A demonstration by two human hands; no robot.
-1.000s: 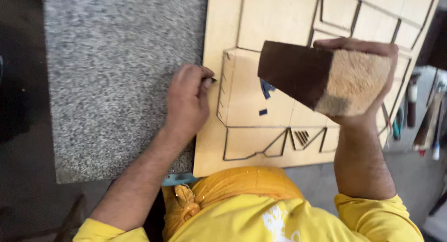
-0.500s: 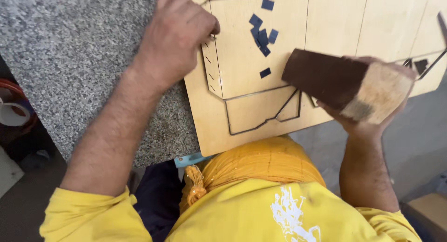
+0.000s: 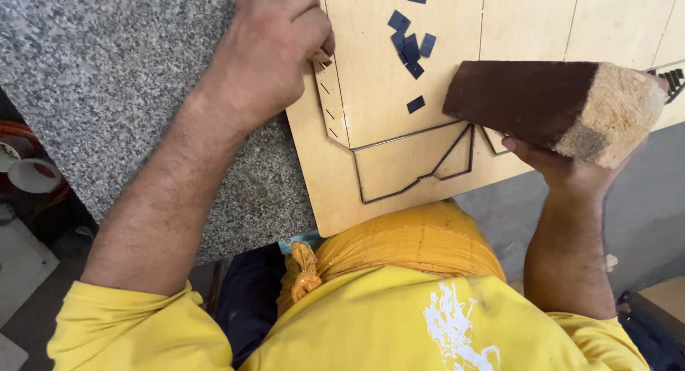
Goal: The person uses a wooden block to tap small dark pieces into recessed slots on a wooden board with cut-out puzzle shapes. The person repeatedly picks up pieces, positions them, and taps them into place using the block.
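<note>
Wooden block (image 3: 553, 107) now higher, over plywood board (image 3: 399, 121).

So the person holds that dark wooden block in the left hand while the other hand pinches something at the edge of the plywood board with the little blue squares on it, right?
Not quite: the dark wooden block is in the right hand, not the left. The head view shows the left hand doing the pinching at the edge of the plywood board, near the little blue squares.

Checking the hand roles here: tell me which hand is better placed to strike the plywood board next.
Right, probably. The right hand already grips the wooden block, raised over the plywood board. The left hand pinches something small at the board's slotted edge, so it looks occupied.
</note>
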